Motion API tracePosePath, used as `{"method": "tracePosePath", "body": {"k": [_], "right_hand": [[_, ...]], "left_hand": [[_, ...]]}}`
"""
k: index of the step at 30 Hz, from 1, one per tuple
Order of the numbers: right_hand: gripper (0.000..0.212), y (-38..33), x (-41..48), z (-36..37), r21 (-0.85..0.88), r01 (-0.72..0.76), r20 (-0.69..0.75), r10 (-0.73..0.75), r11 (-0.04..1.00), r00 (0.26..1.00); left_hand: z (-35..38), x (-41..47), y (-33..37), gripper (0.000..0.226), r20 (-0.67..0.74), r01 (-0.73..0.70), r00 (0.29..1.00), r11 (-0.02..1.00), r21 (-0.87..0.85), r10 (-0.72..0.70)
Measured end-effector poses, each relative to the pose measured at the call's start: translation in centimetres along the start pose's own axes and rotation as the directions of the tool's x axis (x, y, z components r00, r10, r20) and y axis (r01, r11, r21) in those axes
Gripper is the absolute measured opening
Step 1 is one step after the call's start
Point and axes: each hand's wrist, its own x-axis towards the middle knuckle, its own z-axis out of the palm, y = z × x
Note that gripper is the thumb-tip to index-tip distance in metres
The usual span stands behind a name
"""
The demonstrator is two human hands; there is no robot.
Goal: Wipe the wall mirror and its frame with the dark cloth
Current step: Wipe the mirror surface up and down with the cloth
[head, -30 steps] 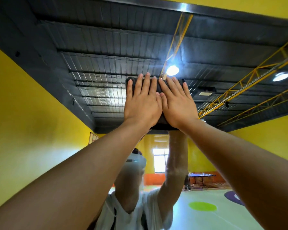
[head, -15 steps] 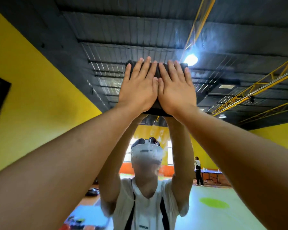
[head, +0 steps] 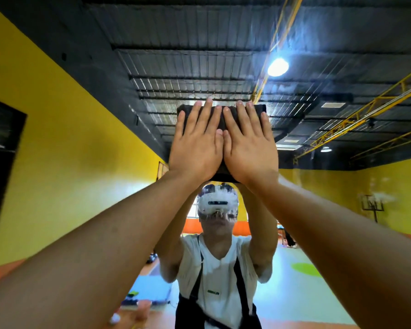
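The wall mirror [head: 318, 115] fills almost the whole head view and reflects a yellow-walled hall, a dark ceiling and my own body. A folded dark cloth [head: 221, 119] lies flat against the glass at upper middle. My left hand [head: 196, 143] and my right hand [head: 249, 146] press on it side by side, fingers straight and pointing up, thumbs touching. Most of the cloth is hidden under the two palms. A dark strip of the mirror's frame [head: 0, 167] shows at the left edge.
Both my forearms reach up from the bottom corners of the view. Smears and streaks show on the glass near the reflected lamp [head: 278, 66]. My reflection [head: 217, 269] in a white shirt stands just below the cloth.
Both hands have slid the cloth down the glass and a little to the right. The view has tipped downward, so more of my reflection and the frame at the left now shows.
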Motion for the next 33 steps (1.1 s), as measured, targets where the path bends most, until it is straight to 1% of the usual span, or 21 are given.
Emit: {"method": "tracePosePath", "body": {"k": [4, 9, 13, 19, 24, 33], "right_hand": [[0.056, -0.5, -2.6, 0.3, -0.008, 0.009, -0.016, -0.010, 1.000, 1.000], [0.053, -1.0, -5.0, 0.6, -0.009, 0.028, -0.086, -0.029, 1.000, 0.996], [0.053, -1.3, -6.8, 0.5, -0.020, 0.041, -0.064, -0.042, 0.999, 0.997], [0.052, -1.9, -9.7, 0.5, -0.014, 0.041, -0.082, -0.042, 0.999, 0.996], [0.053, -2.5, -13.1, 0.3, -0.011, 0.046, -0.034, -0.046, 0.999, 0.998], [0.054, -3.1, -18.1, -0.1, -0.001, 0.067, 0.005, -0.067, 0.998, 0.998]], "left_hand": [[0.1, -2.8, 0.2, 0.059, 0.000, 0.006, 1.000, 1.000, 0.002, -0.006], [0.1, -5.2, 0.5, 0.058, 0.008, 0.004, 1.000, 1.000, 0.002, -0.004], [-0.1, -7.1, 0.6, 0.059, 0.029, 0.004, 1.000, 1.000, -0.003, -0.004], [0.0, -10.0, 0.9, 0.058, 0.046, -0.004, 0.999, 1.000, -0.008, 0.004], [0.0, -13.3, 1.3, 0.058, 0.060, -0.008, 0.998, 1.000, -0.002, 0.008], [0.2, -18.4, 2.2, 0.059, 0.113, 0.009, 0.994, 1.000, -0.013, -0.008]]}}
